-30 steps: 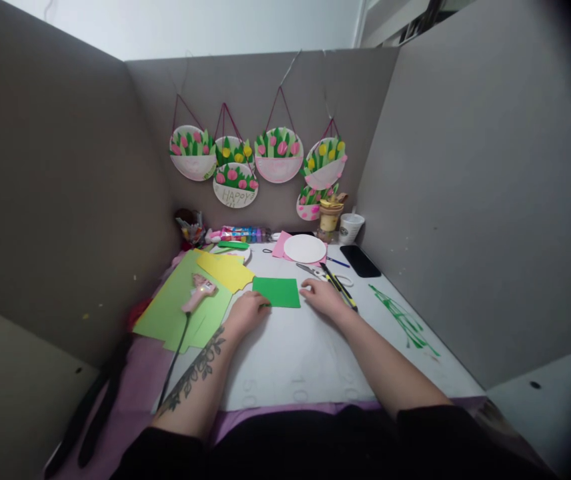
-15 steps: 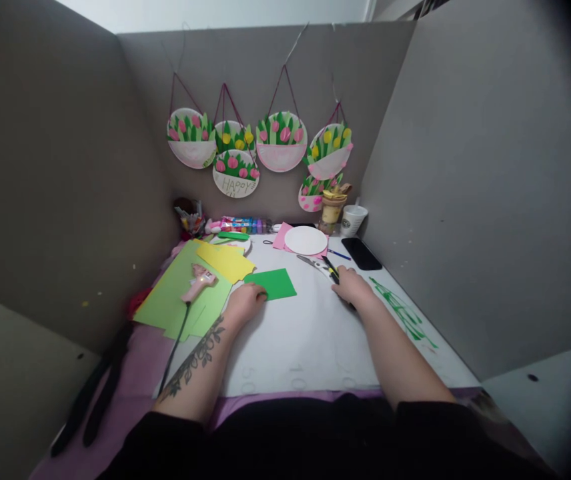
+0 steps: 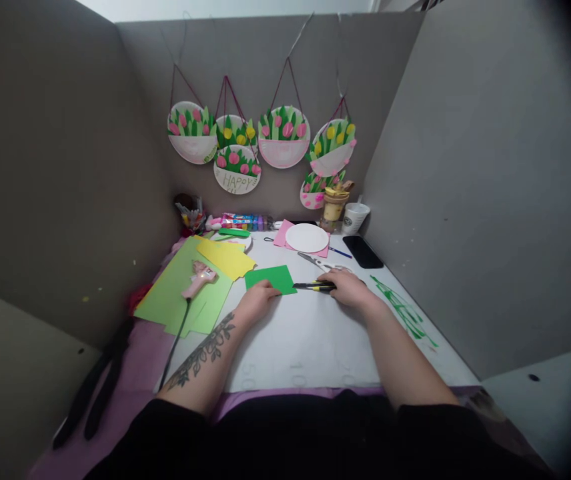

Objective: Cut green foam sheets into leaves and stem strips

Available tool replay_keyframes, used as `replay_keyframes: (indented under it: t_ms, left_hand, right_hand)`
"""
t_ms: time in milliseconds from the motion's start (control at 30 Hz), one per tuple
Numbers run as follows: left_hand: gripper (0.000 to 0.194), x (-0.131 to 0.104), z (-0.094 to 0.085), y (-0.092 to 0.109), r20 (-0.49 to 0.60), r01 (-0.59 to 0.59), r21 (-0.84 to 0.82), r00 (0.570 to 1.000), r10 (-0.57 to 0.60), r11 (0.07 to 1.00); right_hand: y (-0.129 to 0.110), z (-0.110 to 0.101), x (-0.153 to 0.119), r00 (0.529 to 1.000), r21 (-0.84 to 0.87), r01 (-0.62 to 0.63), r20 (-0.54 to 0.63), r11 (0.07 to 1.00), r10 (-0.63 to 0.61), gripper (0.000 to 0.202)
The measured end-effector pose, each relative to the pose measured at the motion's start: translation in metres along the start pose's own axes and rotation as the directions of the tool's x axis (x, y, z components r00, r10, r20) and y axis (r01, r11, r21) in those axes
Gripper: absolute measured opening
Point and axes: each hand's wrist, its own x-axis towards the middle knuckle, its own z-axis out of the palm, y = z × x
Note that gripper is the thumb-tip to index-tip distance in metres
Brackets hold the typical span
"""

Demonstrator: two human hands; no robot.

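A green rectangle of paper (image 3: 271, 275) lies on the white work surface in front of me. My left hand (image 3: 258, 301) is closed at its lower edge, fingers bent onto the paper. My right hand (image 3: 348, 287) grips a black and yellow utility knife (image 3: 319, 286). The knife points left, and its tip is at the right edge of the green paper. Just behind my right hand lie scissors (image 3: 311, 261), their handles partly hidden.
At left, a pink glue gun (image 3: 199, 280) rests on light green paper (image 3: 165, 303) beside yellow sheets (image 3: 228, 257). A white paper plate (image 3: 307, 238) sits on pink paper (image 3: 280, 235). A phone (image 3: 362, 252), a cup (image 3: 354, 219) and green scraps (image 3: 400, 310) are at right.
My right hand has picked the utility knife up from beside the scissors and swung it left to the green paper. My left hand has shifted slightly right along the paper's lower edge.
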Motion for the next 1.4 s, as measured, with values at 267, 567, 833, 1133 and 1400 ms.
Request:
replay_keyframes:
  t_ms: [267, 567, 833, 1133, 1400]
  left_hand:
    - [0.032, -0.002, 0.000, 0.005, 0.033, -0.030, 0.124, 0.999, 0.026, 0.992]
    - [0.041, 0.003, -0.004, 0.021, 0.173, -0.031, 0.296, 0.985, -0.022, 0.955]
    - [0.043, 0.007, -0.010, 0.027, 0.278, 0.017, 0.315, 0.954, -0.109, 0.949]
    - [0.040, 0.006, -0.008, 0.022, 0.246, 0.039, 0.222, 0.965, -0.095, 0.974]
    - [0.042, 0.005, -0.004, 0.015, 0.193, 0.042, 0.162, 0.978, -0.073, 0.986]
  right_hand:
    - [-0.002, -0.008, -0.008, 1.000, -0.020, -0.008, 0.019, 1.000, 0.008, 0.050]
    - [-0.013, -0.015, -0.013, 0.998, -0.054, -0.037, 0.048, 0.998, 0.040, 0.046]
    - [-0.023, -0.026, -0.018, 0.976, -0.089, -0.063, 0.204, 0.994, 0.080, 0.051]
    - [-0.011, -0.023, -0.024, 0.990, 0.123, -0.035, 0.142, 0.992, 0.017, 0.053]
    - [-0.020, -0.016, -0.013, 0.988, -0.058, -0.134, 0.071, 0.989, 0.138, 0.054]
